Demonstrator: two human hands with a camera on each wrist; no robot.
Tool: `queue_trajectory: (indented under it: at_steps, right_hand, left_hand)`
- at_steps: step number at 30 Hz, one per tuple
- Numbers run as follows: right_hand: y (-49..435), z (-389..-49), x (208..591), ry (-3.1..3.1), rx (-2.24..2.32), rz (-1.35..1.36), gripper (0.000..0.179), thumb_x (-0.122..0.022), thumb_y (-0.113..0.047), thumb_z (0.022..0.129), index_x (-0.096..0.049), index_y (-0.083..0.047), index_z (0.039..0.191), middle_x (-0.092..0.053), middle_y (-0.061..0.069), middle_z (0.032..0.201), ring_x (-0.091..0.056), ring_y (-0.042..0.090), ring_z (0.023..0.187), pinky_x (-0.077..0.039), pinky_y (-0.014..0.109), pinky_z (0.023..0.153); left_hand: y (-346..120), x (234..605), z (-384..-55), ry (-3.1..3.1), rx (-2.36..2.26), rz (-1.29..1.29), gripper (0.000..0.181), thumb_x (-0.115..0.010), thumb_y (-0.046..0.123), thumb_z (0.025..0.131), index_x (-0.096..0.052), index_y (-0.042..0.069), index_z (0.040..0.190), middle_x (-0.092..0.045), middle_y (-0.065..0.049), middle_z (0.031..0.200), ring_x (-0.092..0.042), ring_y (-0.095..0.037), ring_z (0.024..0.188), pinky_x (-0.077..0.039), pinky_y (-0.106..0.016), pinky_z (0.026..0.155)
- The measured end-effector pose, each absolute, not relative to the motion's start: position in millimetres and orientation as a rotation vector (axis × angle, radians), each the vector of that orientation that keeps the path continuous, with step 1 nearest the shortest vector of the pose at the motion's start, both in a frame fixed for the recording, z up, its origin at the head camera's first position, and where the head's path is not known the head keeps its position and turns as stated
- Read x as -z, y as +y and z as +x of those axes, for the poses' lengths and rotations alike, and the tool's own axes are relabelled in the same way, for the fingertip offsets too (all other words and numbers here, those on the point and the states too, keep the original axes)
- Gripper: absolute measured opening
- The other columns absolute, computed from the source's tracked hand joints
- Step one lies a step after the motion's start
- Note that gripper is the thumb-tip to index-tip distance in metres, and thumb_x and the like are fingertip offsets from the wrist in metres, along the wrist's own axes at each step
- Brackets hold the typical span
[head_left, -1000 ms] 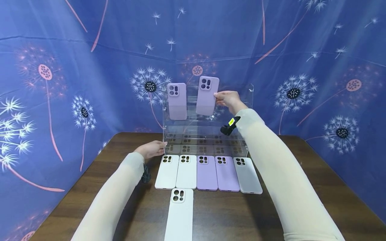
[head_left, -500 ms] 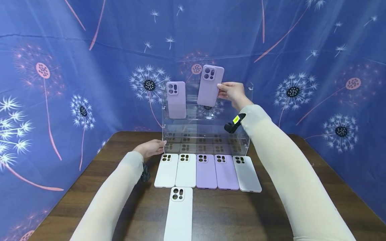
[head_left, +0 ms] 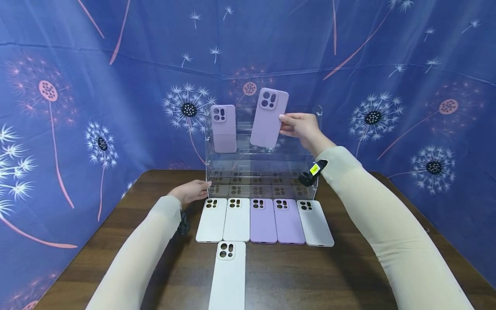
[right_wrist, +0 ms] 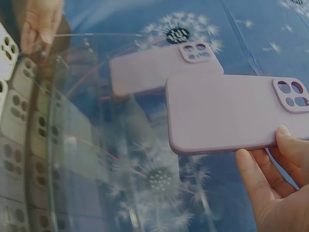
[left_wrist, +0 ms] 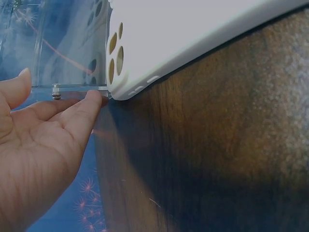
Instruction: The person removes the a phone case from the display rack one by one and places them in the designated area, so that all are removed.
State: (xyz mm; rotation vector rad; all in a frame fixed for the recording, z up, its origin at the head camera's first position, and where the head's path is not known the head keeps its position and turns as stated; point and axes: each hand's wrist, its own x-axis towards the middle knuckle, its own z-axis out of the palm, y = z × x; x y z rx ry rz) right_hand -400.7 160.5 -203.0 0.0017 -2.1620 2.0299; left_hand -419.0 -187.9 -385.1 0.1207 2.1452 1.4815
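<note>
My right hand pinches a lilac phone case by its right edge, between thumb and fingers. The case tilts a little, its camera cutouts at the top, in front of the upper part of a clear acrylic display rack. In the right wrist view the held case overlaps a second one. That second lilac phone case stands upright at the rack's upper left. Low down, my left hand touches the rack's left side with extended fingers, thumb apart.
On the wooden table, a row of cases lies before the rack: two white ones, two lilac ones and a pale grey one. Another white case lies nearer. A blue dandelion-print curtain hangs behind.
My right hand has lifted the lilac phone case up from the rack's upper level, then lowered it slightly, now more tilted. The left hand keeps its place at the rack's side.
</note>
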Motion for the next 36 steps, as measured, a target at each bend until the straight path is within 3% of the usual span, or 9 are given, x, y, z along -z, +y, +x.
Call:
queue_trajectory:
  at_steps: [13,26,36]
  right_hand:
    - [154,-366,243,-2.383,-2.059,0.169,0.042,-0.067,-0.021,0.093,-0.061,0.001,0.128,-0.071,0.0,0.085,-0.07,0.012,0.081,-0.06,0.036,0.092]
    - [141,-310,283,-2.447,-2.283,0.24,0.04,-0.062,-0.014,0.096,-0.056,0.009,0.13,-0.069,0.002,0.091,-0.069,0.015,0.087,-0.06,0.036,0.091]
    - [152,-288,313,-2.504,-2.285,0.218,0.038,-0.064,-0.014,0.094,-0.06,0.012,0.122,-0.065,0.006,0.101,-0.067,0.015,0.085,-0.061,0.039,0.089]
  left_hand:
    - [-187,387,-414,2.147,-1.491,0.108,0.063,-0.031,0.029,0.108,-0.004,-0.007,0.153,-0.005,-0.024,0.161,-0.014,-0.038,0.148,-0.029,-0.042,0.123]
    - [-184,384,-417,2.154,-1.511,0.09,0.062,-0.03,0.029,0.108,-0.004,-0.006,0.153,-0.005,-0.022,0.161,-0.014,-0.037,0.148,-0.029,-0.042,0.123]
    - [-185,383,-412,2.159,-1.496,0.135,0.061,-0.03,0.028,0.108,-0.005,-0.007,0.153,-0.006,-0.024,0.161,-0.014,-0.038,0.148,-0.028,-0.043,0.123]
